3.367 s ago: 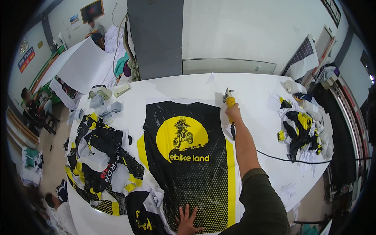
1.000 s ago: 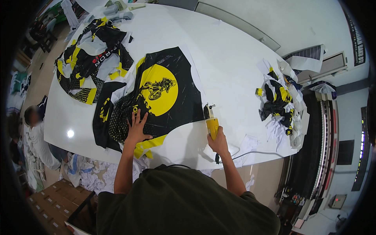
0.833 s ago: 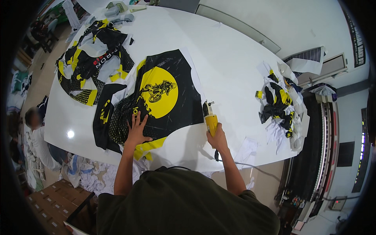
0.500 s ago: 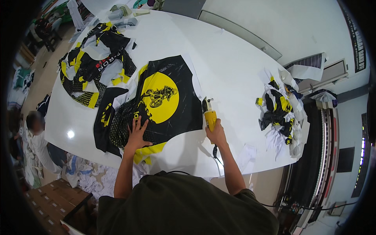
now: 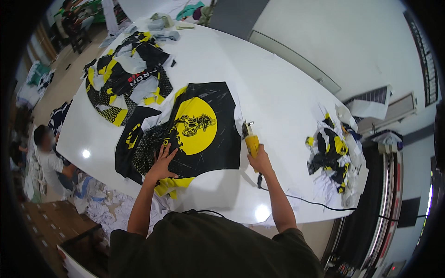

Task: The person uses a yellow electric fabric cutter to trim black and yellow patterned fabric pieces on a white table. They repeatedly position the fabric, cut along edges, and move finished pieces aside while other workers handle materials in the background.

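Note:
A black fabric panel (image 5: 227,120) with a yellow disc and a motorbike print lies spread on the white table (image 5: 273,92). My left hand (image 5: 162,165) rests on its near left part with the fingers spread. In my right hand (image 5: 261,161) is a yellow electric cloth cutter (image 5: 251,143), gripped by its body. The cutter's metal head sits just right of the panel's right edge; whether it touches the cloth I cannot tell. Left of the panel lies a dark piece (image 5: 126,150) with yellow print, partly under the dotted cloth.
A heap of black, yellow and grey printed pieces (image 5: 125,69) lies at the far left. Scraps (image 5: 331,150) are piled at the right end. The cutter's black cord (image 5: 320,205) trails right across the table. A person (image 5: 51,160) is beyond the left edge, near cardboard boxes (image 5: 51,231).
The whole view has shifted, so the table sits lower in the picture. The cord now stretches out to the right. Both hands keep nearly the same places beside the panel.

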Action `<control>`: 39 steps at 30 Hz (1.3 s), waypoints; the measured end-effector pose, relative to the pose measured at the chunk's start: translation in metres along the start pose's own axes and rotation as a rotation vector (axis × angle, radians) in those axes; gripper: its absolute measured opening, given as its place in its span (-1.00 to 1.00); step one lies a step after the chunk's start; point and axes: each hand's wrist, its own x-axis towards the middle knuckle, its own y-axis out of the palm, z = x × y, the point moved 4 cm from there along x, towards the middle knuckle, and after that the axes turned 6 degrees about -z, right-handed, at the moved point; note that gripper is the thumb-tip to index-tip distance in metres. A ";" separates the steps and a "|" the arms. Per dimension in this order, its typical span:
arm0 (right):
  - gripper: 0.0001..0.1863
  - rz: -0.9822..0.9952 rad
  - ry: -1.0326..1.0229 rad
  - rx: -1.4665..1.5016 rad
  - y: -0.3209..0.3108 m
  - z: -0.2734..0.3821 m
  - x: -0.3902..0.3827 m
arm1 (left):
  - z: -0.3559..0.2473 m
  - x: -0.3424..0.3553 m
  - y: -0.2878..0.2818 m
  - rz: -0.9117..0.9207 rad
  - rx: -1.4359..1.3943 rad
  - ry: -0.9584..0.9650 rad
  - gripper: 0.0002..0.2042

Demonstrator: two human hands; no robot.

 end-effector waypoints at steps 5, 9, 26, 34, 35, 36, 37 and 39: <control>-0.30 0.156 -0.064 -0.014 -0.026 -0.026 -0.016 | 0.005 -0.004 -0.001 -0.001 -0.045 0.029 0.35; -0.28 0.201 -0.076 -0.045 -0.035 -0.030 -0.009 | 0.003 -0.006 0.000 0.004 -0.046 0.016 0.35; -0.29 0.229 -0.134 -0.036 -0.032 -0.020 0.012 | -0.002 -0.006 -0.004 0.004 -0.052 -0.005 0.35; -0.37 0.220 -0.026 0.022 -0.024 0.009 0.014 | -0.003 -0.007 -0.007 -0.011 -0.096 0.007 0.32; -0.37 0.201 -0.043 0.019 -0.022 0.011 0.015 | -0.002 -0.007 -0.006 -0.011 -0.098 0.005 0.32; -0.38 0.183 -0.059 0.017 -0.017 0.011 0.018 | 0.000 -0.007 -0.005 -0.011 -0.100 0.004 0.32; -0.38 0.164 -0.076 0.014 -0.013 0.012 0.020 | 0.002 -0.006 -0.004 -0.011 -0.102 0.002 0.32; -0.36 0.131 -0.059 0.003 -0.005 0.013 0.024 | 0.004 -0.005 -0.002 -0.009 -0.114 0.010 0.32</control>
